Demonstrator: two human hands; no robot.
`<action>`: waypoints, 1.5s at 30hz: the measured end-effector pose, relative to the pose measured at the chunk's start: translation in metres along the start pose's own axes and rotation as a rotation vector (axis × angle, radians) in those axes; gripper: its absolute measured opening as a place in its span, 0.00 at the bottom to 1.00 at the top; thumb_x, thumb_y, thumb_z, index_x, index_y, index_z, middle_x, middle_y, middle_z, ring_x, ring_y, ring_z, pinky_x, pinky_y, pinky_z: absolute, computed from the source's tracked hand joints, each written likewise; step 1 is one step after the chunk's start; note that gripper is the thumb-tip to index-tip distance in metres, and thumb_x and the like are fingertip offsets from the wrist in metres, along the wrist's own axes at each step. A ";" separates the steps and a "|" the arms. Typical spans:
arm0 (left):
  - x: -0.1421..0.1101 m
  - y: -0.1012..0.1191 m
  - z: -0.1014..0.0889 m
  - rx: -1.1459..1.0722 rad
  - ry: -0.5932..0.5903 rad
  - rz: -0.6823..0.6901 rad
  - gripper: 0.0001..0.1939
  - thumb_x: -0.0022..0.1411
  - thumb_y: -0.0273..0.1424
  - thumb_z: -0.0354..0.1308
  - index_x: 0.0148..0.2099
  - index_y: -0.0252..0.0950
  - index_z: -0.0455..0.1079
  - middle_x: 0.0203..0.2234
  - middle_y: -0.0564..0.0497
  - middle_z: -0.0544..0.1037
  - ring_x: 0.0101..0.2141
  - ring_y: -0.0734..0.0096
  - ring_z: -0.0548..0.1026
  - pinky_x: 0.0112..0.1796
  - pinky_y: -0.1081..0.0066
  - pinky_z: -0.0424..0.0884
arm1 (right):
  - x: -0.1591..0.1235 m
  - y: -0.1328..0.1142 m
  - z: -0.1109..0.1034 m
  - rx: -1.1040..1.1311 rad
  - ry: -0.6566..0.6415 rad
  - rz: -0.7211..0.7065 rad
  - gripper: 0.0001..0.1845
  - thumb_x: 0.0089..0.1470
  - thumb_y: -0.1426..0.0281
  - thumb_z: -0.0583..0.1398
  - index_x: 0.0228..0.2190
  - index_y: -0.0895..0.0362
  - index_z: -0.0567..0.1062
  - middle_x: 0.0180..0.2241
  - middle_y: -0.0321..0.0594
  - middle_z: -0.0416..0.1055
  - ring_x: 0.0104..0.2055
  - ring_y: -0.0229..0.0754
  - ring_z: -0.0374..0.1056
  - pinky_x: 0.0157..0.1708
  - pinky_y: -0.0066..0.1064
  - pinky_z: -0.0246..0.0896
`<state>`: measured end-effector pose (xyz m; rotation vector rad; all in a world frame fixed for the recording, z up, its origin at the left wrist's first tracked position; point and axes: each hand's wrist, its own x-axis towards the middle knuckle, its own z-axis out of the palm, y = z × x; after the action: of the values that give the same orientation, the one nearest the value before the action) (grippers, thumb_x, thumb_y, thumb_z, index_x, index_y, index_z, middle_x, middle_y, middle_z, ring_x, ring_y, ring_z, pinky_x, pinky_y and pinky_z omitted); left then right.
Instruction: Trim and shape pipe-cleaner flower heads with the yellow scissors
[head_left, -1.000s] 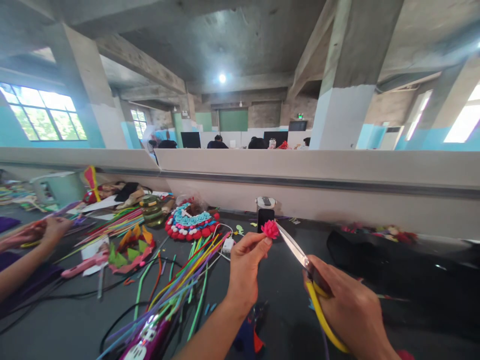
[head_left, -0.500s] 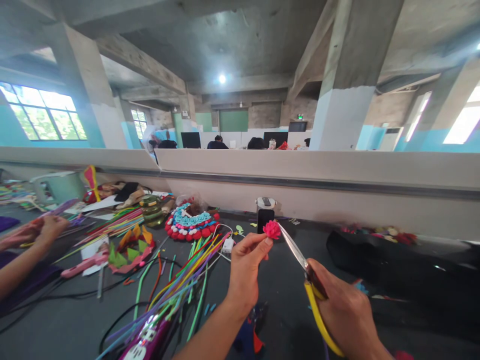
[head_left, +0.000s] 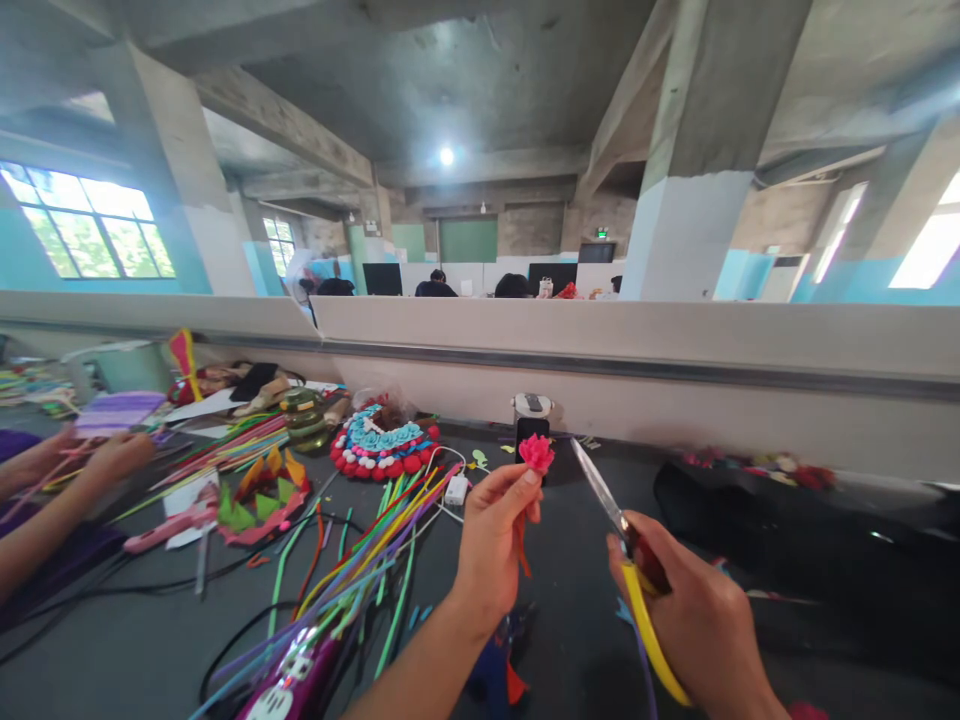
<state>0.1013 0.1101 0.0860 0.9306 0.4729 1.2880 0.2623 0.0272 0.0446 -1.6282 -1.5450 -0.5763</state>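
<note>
Between the thumb and fingers of my left hand (head_left: 499, 525) is a small pink flower (head_left: 537, 453), its ruffled petals facing up. A reddish strip (head_left: 523, 552) hangs below those fingers. My right hand (head_left: 686, 600) grips scissors with yellow handles (head_left: 643, 625); their metal blades (head_left: 600, 487) look closed and point up and left, a short gap from the flower. Behind the flower stands a dark phone-like screen (head_left: 531, 430) against a white device.
Colourful pipe cleaners (head_left: 367, 560) fan out at left, over a purple holder (head_left: 292, 680). Beyond lie a pompom-trimmed piece (head_left: 386, 445), a white charger (head_left: 455, 488), a glass jar (head_left: 304, 418) and a leafy crown (head_left: 262, 505). Another person's hands (head_left: 112, 465) work at far left. Black fabric (head_left: 810, 540) lies right.
The scissors have drawn back right, away from the flower. My left hand has turned the flower slightly, and the reddish strip now shows. The other person's hands have raised a purple-and-white piece.
</note>
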 end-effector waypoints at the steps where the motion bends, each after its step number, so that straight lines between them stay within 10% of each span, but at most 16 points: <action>1: 0.000 0.000 0.000 -0.017 -0.011 -0.004 0.05 0.54 0.31 0.65 0.33 0.34 0.77 0.20 0.55 0.69 0.22 0.80 0.64 0.26 0.76 0.59 | 0.000 0.000 0.000 0.002 -0.011 -0.012 0.12 0.58 0.63 0.54 0.38 0.54 0.75 0.19 0.29 0.69 0.16 0.34 0.64 0.18 0.23 0.56; 45: -0.001 0.000 0.003 0.028 -0.047 -0.009 0.05 0.53 0.30 0.66 0.31 0.34 0.77 0.20 0.55 0.69 0.22 0.80 0.63 0.26 0.76 0.57 | -0.002 -0.002 0.000 0.034 -0.067 -0.125 0.14 0.53 0.75 0.50 0.36 0.56 0.74 0.16 0.30 0.69 0.16 0.35 0.68 0.16 0.22 0.54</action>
<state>0.1028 0.1083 0.0874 0.9792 0.4586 1.2512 0.2604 0.0255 0.0437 -1.5475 -1.7057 -0.5643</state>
